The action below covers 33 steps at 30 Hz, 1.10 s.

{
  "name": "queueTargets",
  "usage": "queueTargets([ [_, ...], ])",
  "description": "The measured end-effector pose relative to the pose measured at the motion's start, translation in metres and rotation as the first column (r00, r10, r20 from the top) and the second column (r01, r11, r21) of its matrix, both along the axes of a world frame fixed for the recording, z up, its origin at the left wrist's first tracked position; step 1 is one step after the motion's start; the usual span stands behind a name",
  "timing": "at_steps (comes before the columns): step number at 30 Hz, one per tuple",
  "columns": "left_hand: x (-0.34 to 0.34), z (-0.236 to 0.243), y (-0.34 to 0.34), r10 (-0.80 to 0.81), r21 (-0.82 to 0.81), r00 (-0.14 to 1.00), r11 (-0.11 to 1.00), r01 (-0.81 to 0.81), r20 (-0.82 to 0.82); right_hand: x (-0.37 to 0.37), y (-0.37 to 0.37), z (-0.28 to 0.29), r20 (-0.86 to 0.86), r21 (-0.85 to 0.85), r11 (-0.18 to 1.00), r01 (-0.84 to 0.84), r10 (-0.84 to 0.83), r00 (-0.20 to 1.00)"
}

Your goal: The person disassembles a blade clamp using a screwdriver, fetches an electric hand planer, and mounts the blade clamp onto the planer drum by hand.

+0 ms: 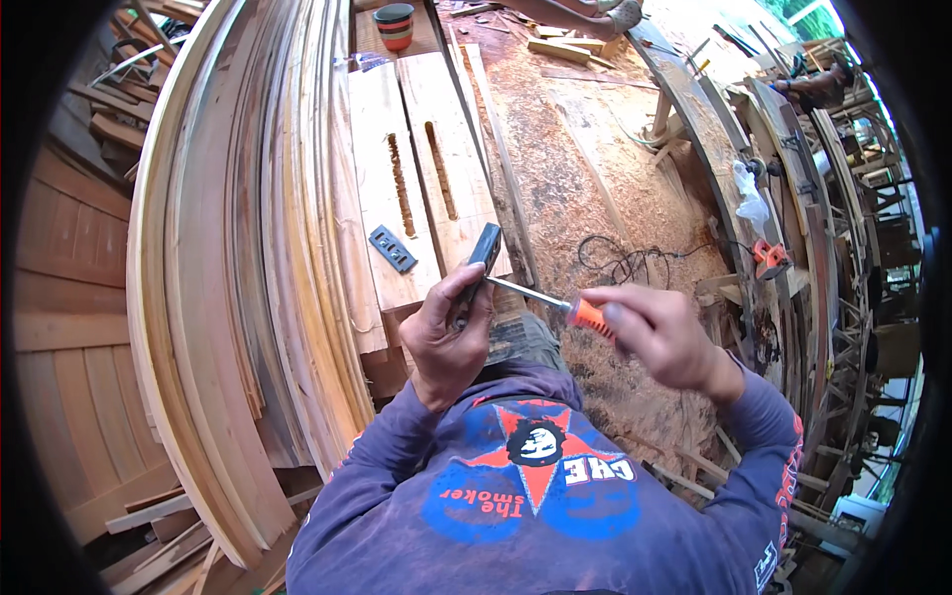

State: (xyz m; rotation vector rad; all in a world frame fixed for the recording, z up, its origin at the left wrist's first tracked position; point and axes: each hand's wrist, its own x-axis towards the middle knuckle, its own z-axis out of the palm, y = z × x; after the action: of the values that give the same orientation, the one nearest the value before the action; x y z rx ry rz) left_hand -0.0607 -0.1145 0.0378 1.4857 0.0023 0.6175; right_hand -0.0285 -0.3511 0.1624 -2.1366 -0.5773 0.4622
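Observation:
My left hand (448,327) is closed on a dark, narrow block-shaped piece (484,250), held upright between thumb and fingers; its kind is not clear. My right hand (659,332) grips a screwdriver (592,317) by its orange and black handle. The metal shaft points left and its end meets the dark piece near my left fingertips. A second dark piece (393,249) with cut-out slots lies on a pale board (372,129). That board and the one beside it (466,188) each have a long, narrow, rough-edged slot.
Long planks (213,248) stand stacked along the left. Beyond the boards sits an orange and black cup (394,28). Wood shavings (625,169) cover the ground to the right, with a black cable (635,260) on them. An orange power tool (770,260) rests by a timber bench (709,129).

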Motion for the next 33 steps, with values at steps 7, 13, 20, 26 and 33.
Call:
queueTargets([
  [7,-0.004,-0.006,0.004,-0.081,0.243,0.996,0.967,0.073,0.021,-0.004,-0.019,-0.002,-0.815,0.088,0.971,0.220,-0.057,0.576],
  [13,0.003,-0.018,0.006,0.002,0.339,0.998,0.940,-0.024,0.064,-0.033,-0.014,-0.034,0.060,0.043,0.981,0.190,-0.192,0.980],
  [20,-0.006,-0.018,-0.003,-0.161,0.407,0.984,0.906,0.117,0.077,-0.042,-0.035,-0.089,-0.970,0.204,0.768,0.608,0.241,0.021],
  [26,-0.006,-0.038,0.006,-0.209,0.377,0.977,0.903,0.207,-0.037,-0.066,-0.029,-0.100,-0.772,0.357,0.815,0.456,-0.017,0.635],
  [33,-0.002,-0.055,0.006,-0.289,0.375,0.955,0.879,0.293,-0.070,-0.083,-0.020,-0.126,-0.453,0.356,0.760,0.544,-0.368,0.812],
])
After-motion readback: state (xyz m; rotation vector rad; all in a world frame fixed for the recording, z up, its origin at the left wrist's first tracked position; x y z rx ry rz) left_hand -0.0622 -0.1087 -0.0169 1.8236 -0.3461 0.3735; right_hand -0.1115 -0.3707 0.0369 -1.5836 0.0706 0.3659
